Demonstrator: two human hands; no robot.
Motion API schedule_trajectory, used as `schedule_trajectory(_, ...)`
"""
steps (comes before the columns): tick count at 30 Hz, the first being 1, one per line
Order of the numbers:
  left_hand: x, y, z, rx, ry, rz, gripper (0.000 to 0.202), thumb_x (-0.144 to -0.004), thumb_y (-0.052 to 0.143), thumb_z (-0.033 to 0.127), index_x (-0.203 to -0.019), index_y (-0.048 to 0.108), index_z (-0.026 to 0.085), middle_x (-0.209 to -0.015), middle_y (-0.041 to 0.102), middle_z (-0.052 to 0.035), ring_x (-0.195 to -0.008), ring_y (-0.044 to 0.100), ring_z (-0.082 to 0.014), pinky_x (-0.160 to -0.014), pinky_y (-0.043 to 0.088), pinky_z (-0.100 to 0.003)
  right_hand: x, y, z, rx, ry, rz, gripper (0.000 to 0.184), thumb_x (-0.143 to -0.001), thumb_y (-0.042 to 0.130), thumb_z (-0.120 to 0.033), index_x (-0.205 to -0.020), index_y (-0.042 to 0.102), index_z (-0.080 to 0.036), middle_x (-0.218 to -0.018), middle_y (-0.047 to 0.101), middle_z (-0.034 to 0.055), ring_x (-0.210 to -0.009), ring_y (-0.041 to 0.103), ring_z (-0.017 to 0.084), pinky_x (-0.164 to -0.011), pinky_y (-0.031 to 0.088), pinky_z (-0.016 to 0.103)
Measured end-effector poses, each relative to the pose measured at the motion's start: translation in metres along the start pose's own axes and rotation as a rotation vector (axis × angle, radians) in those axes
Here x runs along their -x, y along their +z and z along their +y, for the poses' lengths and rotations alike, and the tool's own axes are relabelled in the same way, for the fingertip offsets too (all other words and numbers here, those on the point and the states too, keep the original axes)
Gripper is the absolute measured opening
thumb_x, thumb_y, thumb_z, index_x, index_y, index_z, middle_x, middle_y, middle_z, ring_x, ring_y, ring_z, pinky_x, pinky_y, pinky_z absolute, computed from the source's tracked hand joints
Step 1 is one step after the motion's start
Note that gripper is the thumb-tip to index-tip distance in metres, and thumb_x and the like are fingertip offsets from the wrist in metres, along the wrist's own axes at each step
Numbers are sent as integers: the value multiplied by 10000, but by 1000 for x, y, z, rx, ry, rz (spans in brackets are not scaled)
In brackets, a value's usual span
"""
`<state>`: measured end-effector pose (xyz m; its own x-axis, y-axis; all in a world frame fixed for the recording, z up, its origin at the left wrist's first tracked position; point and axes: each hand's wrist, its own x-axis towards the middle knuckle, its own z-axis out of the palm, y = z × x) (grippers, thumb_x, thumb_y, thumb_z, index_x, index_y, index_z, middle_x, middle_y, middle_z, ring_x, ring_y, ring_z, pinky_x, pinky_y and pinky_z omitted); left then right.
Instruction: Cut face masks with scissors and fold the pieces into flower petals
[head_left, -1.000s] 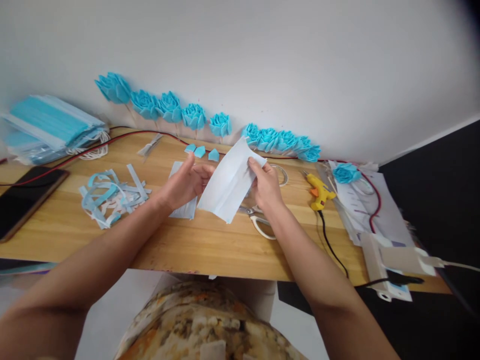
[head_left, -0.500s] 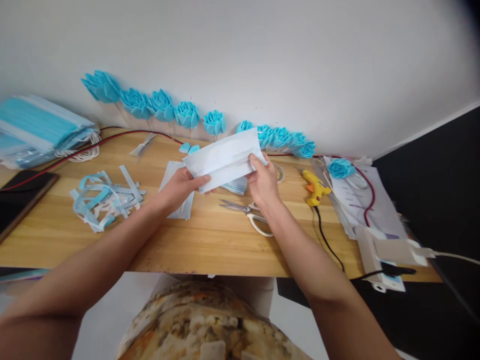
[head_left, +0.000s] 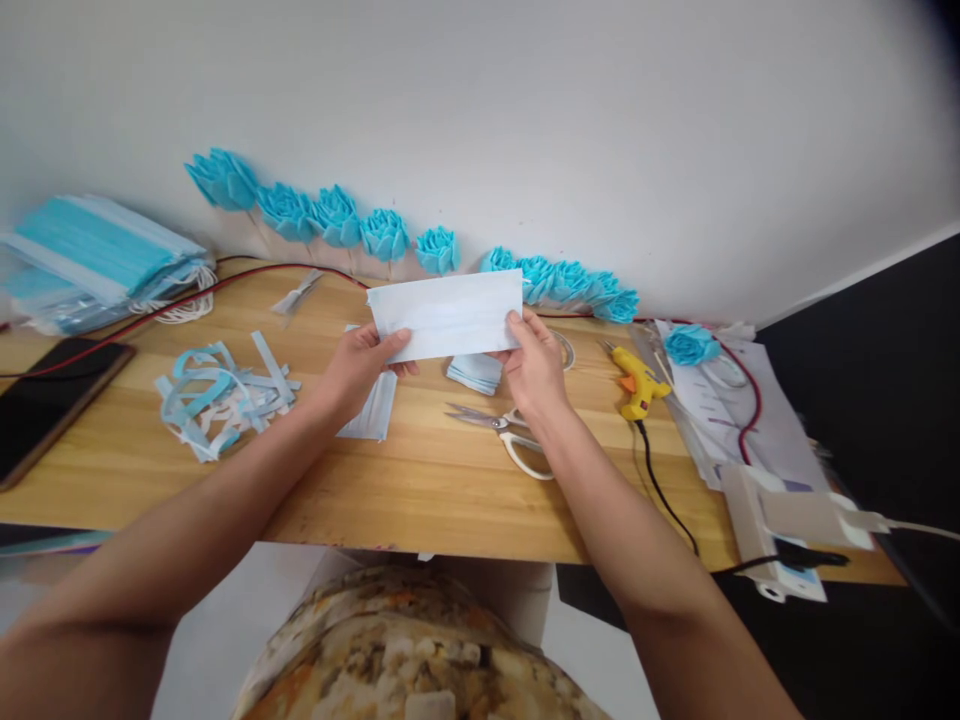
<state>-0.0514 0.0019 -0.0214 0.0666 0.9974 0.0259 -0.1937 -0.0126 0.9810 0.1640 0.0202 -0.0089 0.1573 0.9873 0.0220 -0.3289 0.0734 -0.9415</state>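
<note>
The pale sheet (head_left: 450, 312) has swung from a slant to nearly level since the earlier frame, so it now seems evenly spread between left hand (head_left: 354, 368) and right hand (head_left: 535, 367), thumbs and fingers pinching near its lower corners. Thin, rectangular and faintly creased, it spans the fingertips, with steel-bladed scissors (head_left: 498, 423) below them

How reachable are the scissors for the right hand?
Likely yes: the scissors lie near the right hand with nothing seen lying on them, but that hand grips the pale sheet and would need freeing first.
</note>
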Motion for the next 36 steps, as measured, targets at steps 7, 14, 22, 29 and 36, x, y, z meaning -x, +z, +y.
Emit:
schedule_trajectory(7, 2, 2, 5, -4, 35, 68, 405, -767, 780, 520, -688, 652, 144, -592, 635, -30, -537, 571, -119, -559, 477, -243, 1, 0, 1, 40, -2, 0, 357, -672, 761, -496, -886, 649, -233, -867, 743, 6, -885, 702, 213, -743, 595, 339)
schedule_trajectory(14, 2, 1, 6, -19, 45, 79, 450, -788, 741, 576, -687, 636, 151, -597, 622, -35, -553, 562, -133, -567, 475, -264, 4, 4, 4, 44, 75, -73, 460, -617, 823, -565, -882, 700, -209, -818, 761, 34, -889, 728, 260, -710, 615, 376)
schedule_trajectory(22, 6, 7, 13, 76, 12, -45, 370, -698, 828, 461, -830, 694, 143, -771, 712, -63, -670, 651, -163, -573, 462, -254, -1, -2, 8, -5, 19, 12, 400, -671, 816, -506, -919, 713, -209, -884, 784, 22, -895, 738, 238, -728, 631, 366)
schedule_trajectory(29, 2, 2, 6, 123, 8, -24, 277, -754, 777, 395, -824, 698, 138, -704, 702, -46, -635, 644, -140, -589, 466, -244, -1, -1, 7, -36, 39, 15, 393, -652, 837, -477, -908, 723, -202, -868, 790, 33, -913, 745, 252, -752, 637, 382)
schedule_trajectory(36, 2, 3, 7, 113, 0, 33, 276, -711, 791, 381, -736, 670, 134, -663, 682, -40, -562, 600, -122, -568, 464, -249, 4, 4, 4, -21, 47, 4, 427, -598, 862, -513, -861, 728, -203, -828, 792, 24, -988, 742, 278, -759, 638, 372)
